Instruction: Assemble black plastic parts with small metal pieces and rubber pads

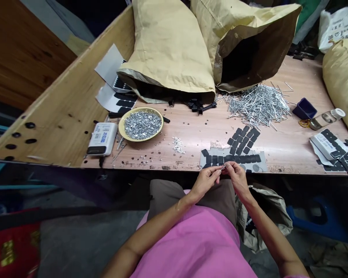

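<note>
Both hands meet just in front of the table edge, fingertips close together. My left hand [208, 179] is closed in a pinch on a thin silvery metal pin [223, 167]. My right hand [236, 176] is also closed, its fingertips at the other end of the pin; whatever else they pinch is too small to make out. Just beyond the fingers lies a grey sheet [262, 164] with rows of black rounded pads [220, 159]. More black pads [243, 139] lie behind it. Farther back is a heap of metal pins [259, 106].
A yellow bowl [120, 125] holds small metal washers, with loose washers [178, 144] beside it. Large paper sacks [168, 46] lie at the back. White boxes [103, 135] stand left and right. A blue cup [304, 109] and a bottle [326, 119] are at right.
</note>
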Demonstrator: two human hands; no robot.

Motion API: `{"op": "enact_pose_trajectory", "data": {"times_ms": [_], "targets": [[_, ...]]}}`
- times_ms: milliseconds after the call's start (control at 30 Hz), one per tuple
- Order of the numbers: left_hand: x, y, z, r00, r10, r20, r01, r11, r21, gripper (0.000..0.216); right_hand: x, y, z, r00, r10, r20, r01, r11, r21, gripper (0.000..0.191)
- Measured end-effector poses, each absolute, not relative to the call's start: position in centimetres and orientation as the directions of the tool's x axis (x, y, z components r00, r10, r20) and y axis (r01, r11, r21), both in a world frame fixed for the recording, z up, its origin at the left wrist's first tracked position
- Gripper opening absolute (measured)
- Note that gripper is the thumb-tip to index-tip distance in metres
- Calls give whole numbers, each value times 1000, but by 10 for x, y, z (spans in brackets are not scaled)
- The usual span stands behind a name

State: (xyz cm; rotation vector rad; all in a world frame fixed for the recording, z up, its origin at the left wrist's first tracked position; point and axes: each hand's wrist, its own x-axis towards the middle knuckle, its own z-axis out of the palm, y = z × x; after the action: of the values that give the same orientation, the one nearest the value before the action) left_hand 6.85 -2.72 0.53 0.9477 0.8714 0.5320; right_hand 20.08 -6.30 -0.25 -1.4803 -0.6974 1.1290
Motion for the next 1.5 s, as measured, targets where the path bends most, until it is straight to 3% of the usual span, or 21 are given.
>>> {"op": "enact_pose_trajectory", "data": {"times_ms": [133,300,500,600,767,933,1033,1133,1233,1300,1367,1500], "targets": [[68,-27,11,583,697,-417,-27,530,848,56,207,-64,0,377,895,-238,-141,-198,-970,36],[65,-19,16,654,652,-382,53,465,884,58,225,-65,7,233,939,-254,-101,-237,-966,29],[59,-10,23,735,597,-321,117,354,928,53,235,-71,16,183,974,-133,131,-158,-979,25],[58,-8,25,772,533,-348,105,432,896,56,233,-74,19,226,974,-18,222,-70,-973,24],[60,-8,27,800,469,-373,104,505,857,61,234,-76,24,223,975,19,267,-42,-963,26],[63,-10,29,727,646,-233,120,214,969,34,243,-75,30,138,989,59,392,0,-920,22],[63,-9,31,736,663,-140,118,78,990,22,249,-74,37,49,999,5,402,-16,-915,25],[61,-7,31,787,591,-178,112,147,983,25,252,-75,46,-27,1000,2,447,14,-894,25],[59,-5,29,826,493,-274,125,313,941,38,252,-77,52,-43,997,60,516,74,-853,26],[60,-4,28,835,467,-292,137,339,931,43,251,-78,52,-49,992,117,565,124,-816,26],[61,-6,28,818,519,-249,146,233,962,38,250,-78,49,-65,982,178,611,181,-771,26],[64,-11,27,742,671,-15,202,-202,958,26,249,-77,41,-44,974,223,673,194,-714,28]]}}
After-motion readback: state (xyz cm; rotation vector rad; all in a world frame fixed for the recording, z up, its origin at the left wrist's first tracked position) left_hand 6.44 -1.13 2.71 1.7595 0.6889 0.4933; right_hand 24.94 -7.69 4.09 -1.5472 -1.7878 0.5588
